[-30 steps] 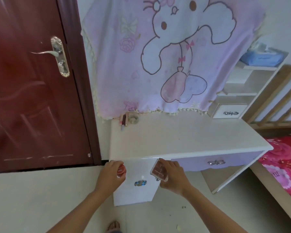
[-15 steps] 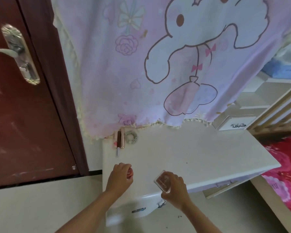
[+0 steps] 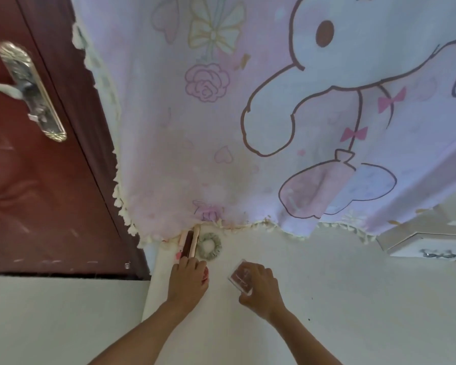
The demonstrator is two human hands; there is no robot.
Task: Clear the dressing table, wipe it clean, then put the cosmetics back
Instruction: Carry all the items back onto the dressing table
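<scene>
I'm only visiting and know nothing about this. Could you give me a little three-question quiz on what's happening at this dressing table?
1. Multiple choice: what does the right hand hold?
A) a clear flat rectangular case with reddish contents
B) a blue sponge
C) a metal spoon

2. True or false: the grey-green fabric scrunchie lies on the white dressing table top, beside the slim brown and cream cosmetic sticks.

3. Fill in: the small round item gripped in the left hand is coloured ___.

Key: 1 A; 2 true; 3 red.
</scene>
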